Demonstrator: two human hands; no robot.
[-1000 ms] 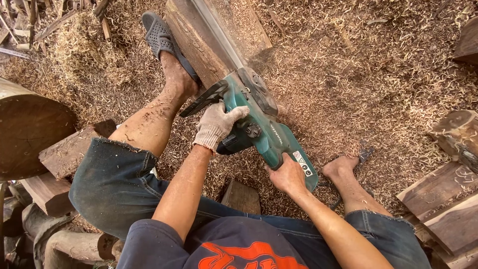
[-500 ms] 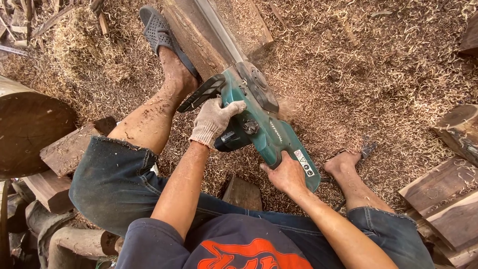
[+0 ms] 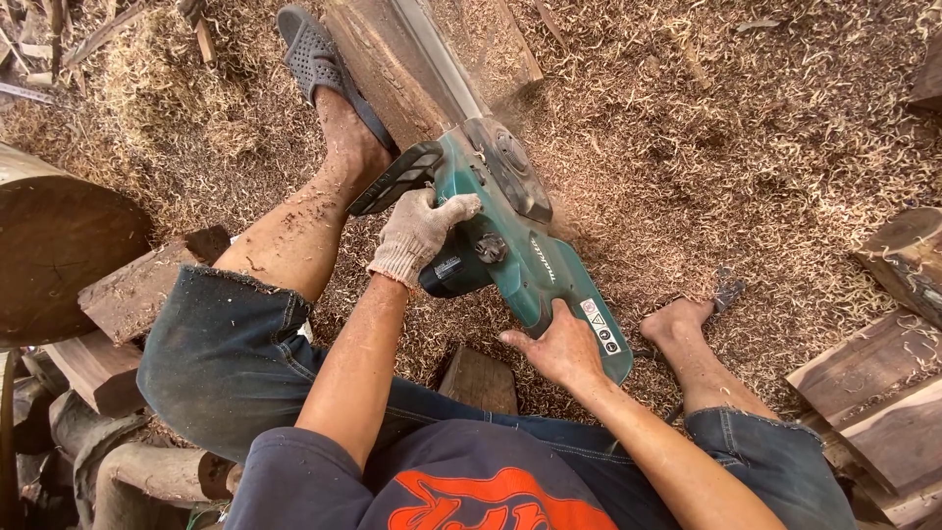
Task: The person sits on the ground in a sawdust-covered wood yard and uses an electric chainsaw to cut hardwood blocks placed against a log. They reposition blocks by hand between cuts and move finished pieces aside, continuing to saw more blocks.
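1. While we look down past our knees, our left hand point(image 3: 420, 234), in a knitted work glove, is clamped on the black front handle point(image 3: 395, 178) of the green chainsaw point(image 3: 530, 250).
2. Our bare right hand point(image 3: 557, 345) is wrapped around the rear end of the chainsaw, fingers closed on its grip.
3. We see the chainsaw lying across the middle of the view, its guide bar point(image 3: 439, 61) running up and away along the top of a long wooden plank point(image 3: 388, 69).
4. Our left foot, in a grey slotted sandal point(image 3: 312, 51), presses against the left side of the plank.
5. Our bare right foot point(image 3: 679, 324) rests on the sawdust-covered floor point(image 3: 746, 147), just right of the saw's rear end.
6. We see a big round log point(image 3: 59, 245) at the left and stacked timber point(image 3: 883, 373) at the right edge.
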